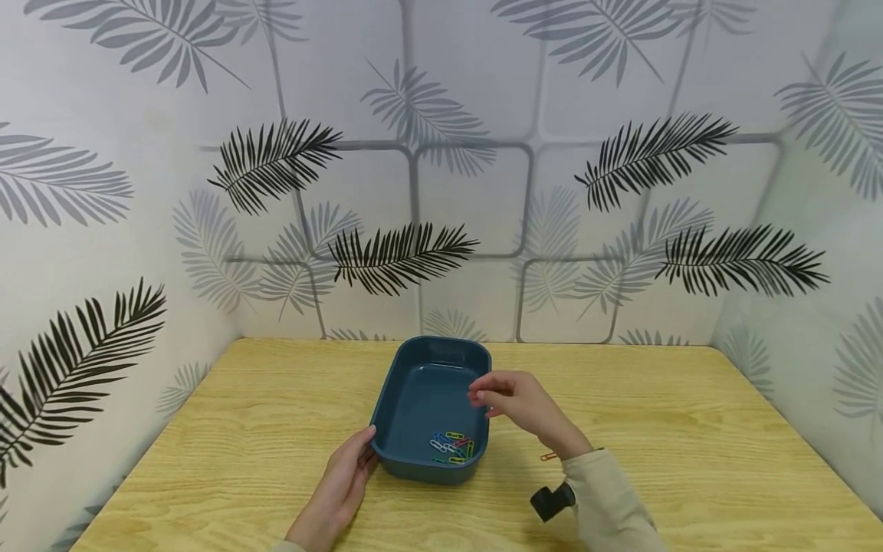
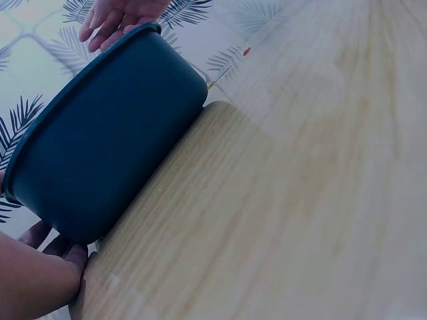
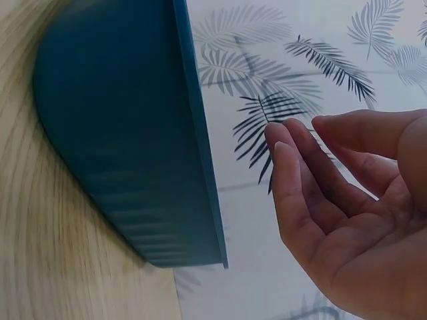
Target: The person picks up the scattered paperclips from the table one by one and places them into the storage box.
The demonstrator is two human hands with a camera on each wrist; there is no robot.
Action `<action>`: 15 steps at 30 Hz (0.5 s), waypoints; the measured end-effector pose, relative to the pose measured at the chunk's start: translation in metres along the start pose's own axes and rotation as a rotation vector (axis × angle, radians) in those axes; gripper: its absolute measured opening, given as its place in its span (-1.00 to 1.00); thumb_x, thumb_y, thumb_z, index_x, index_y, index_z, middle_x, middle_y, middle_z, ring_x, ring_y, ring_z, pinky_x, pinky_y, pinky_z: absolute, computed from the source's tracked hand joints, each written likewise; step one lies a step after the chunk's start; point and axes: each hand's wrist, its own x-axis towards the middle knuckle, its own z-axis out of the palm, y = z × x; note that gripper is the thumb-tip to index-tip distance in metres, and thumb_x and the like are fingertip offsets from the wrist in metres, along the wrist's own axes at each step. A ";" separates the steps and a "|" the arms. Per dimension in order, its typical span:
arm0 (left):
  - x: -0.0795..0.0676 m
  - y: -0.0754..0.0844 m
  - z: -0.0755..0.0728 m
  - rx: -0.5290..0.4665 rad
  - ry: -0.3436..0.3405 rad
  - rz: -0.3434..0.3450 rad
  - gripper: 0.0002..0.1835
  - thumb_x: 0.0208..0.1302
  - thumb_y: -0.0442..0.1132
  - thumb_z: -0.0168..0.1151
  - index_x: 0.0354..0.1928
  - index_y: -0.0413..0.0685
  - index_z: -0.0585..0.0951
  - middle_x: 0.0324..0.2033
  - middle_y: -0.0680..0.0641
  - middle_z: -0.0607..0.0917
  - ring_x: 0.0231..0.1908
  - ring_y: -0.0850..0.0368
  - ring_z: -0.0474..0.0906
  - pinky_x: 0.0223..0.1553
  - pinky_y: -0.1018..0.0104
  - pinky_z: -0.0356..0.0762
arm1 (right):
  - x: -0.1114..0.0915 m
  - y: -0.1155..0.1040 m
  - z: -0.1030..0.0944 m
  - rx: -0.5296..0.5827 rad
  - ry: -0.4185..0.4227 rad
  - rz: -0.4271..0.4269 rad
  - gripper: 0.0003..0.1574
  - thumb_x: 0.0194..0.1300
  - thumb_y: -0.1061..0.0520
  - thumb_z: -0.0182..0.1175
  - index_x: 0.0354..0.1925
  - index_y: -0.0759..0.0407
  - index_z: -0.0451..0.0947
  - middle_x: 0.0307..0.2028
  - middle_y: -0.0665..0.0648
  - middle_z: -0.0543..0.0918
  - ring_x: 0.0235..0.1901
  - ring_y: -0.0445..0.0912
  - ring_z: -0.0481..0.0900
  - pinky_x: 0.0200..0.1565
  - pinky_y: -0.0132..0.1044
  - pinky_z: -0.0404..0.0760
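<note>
A dark teal tray (image 1: 431, 399) with rounded corners stands on the table, with a small pile of coloured paper clips (image 1: 455, 448) in its near end. My left hand (image 1: 343, 475) holds the tray's near left corner, thumb at the rim and fingers against the outer wall. The left wrist view shows those fingers (image 2: 63, 248) low on the tray's side. Above the tray's right rim hovers my right hand (image 1: 520, 402), fingers bent loosely. In the right wrist view a gap separates its thumb and fingertips (image 3: 283, 150), and nothing is visible between them.
An orange paper clip (image 1: 548, 456) lies on the wooden table (image 1: 276, 414), right of the tray and beside the right wrist. A black strap mount (image 1: 552, 502) hangs at the right sleeve. Behind the table stands a leaf-patterned wall (image 1: 476, 199).
</note>
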 end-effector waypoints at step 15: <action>0.000 0.000 -0.003 0.005 -0.008 -0.012 -0.37 0.46 -0.12 0.05 0.31 -0.54 0.21 0.21 -0.27 0.41 0.14 0.12 0.38 0.26 0.22 0.26 | -0.004 0.051 -0.057 -0.210 0.104 0.192 -0.66 0.38 0.27 0.12 0.06 0.47 0.51 -0.07 0.28 0.63 -0.05 0.14 0.57 -0.05 -0.01 0.58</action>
